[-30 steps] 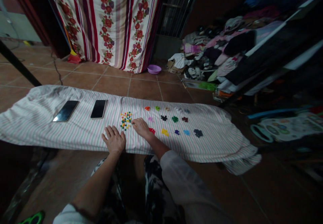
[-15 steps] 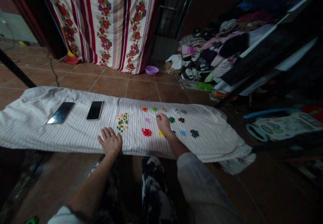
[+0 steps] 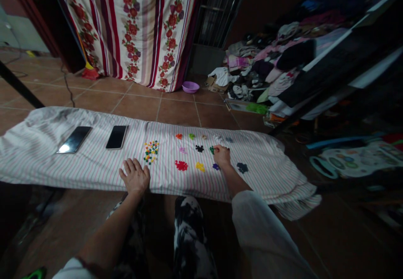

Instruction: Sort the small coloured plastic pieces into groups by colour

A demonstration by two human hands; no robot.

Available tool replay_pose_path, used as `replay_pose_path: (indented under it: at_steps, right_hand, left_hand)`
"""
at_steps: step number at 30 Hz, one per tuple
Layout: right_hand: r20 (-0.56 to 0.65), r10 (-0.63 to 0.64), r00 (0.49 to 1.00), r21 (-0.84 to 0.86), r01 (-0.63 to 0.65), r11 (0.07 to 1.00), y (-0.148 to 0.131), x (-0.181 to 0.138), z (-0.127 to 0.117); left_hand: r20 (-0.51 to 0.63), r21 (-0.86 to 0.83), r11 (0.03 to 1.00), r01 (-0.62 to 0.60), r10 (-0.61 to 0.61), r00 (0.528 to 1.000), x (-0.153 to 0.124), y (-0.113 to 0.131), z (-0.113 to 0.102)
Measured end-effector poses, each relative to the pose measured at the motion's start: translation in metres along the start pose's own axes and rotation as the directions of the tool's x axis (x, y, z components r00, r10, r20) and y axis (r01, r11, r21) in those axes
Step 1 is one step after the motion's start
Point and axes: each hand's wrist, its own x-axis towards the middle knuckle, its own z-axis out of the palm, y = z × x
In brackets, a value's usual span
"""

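My left hand point(image 3: 135, 176) lies flat with fingers spread on the striped cloth point(image 3: 94, 172), just below a mixed pile of small coloured pieces point(image 3: 151, 152). At the dark green pile point(image 3: 212, 149), my right hand point(image 3: 222, 155) has its fingertips pinched together. Whatever is between those fingertips is too small to make out. Single-colour piles surround it: black point(image 3: 199, 148), yellow point(image 3: 200, 166), purple point(image 3: 215, 166), red point(image 3: 181, 165), pink point(image 3: 182, 149) and dark grey point(image 3: 242, 167). Along the far side lie orange point(image 3: 179, 136), light green point(image 3: 192, 136) and white pieces point(image 3: 217, 137).
Two phones point(image 3: 74, 139) point(image 3: 116, 137) rest on the cloth at the left. Beyond it are a purple basin point(image 3: 190, 87), a floral curtain point(image 3: 147, 31) and a broom point(image 3: 90, 72). Heaped clothes point(image 3: 252, 65) fill the right back. My knees are under the near edge.
My right hand has moved right, from over the black pile to the dark green pile, uncovering the black pieces. My left hand stays flat in the same place.
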Motion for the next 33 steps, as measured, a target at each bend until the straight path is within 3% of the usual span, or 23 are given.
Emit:
replay_pose_path:
  at_steps: [9, 21, 26, 33]
  right_hand:
    - [-0.017, -0.041, 0.999, -0.053, 0.04, 0.998, 0.005, -0.003, 0.003]
    - [-0.016, -0.061, 0.998, 0.0, 0.061, 0.998, 0.001, -0.004, -0.004]
    - [-0.025, -0.089, 0.996, 0.039, 0.089, 0.995, -0.021, -0.005, -0.005]
    - [0.058, -0.25, 0.966, 0.208, 0.234, 0.95, -0.082, -0.013, 0.012]
  left_hand:
    - [0.032, -0.002, 1.0, 0.007, -0.007, 0.999, 0.001, 0.0, 0.0]
    - [0.031, -0.013, 1.0, 0.01, -0.01, 0.999, 0.001, 0.0, 0.0]
    - [0.041, -0.006, 1.0, 0.009, -0.008, 0.999, 0.001, 0.0, 0.0]
    - [0.018, -0.008, 1.0, 0.002, -0.002, 1.0, 0.002, -0.003, 0.007]
